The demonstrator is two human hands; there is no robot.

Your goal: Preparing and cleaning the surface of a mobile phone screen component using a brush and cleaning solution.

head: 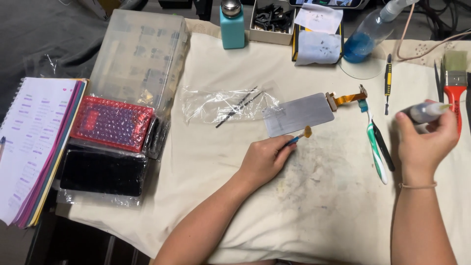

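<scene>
Screen panel [298,115], grey and flat, lies face-down on the cream cloth [235,196] near centre, tilted slightly, with its orange flex cable [347,98] sticking out at 3 o'clock. Left hand [265,159] sits at 7 o'clock of the panel, fingers pinched on a small blue-handled brush [298,137]; its yellowed tip is just at the panel's lower edge, touching or nearly so, can't tell which. Right hand [424,140] is well apart at 3 o'clock, fingers wrapped round a small squeeze bottle [425,111], nozzle pointing to 3 o'clock, over the red-handled paintbrush [454,78]. Green-and-white toothbrush [375,142] and a black tool lie between the two hands. Clear plastic bag [221,104] with thin rods lies at 9 o'clock of the panel. Teal dispenser bottle [232,24] at 11 o'clock, blue spray bottle [369,34] at 1 o'clock. Red bubble-wrapped pack [112,122] and notebook [34,142] far out at 9 o'clock.
</scene>
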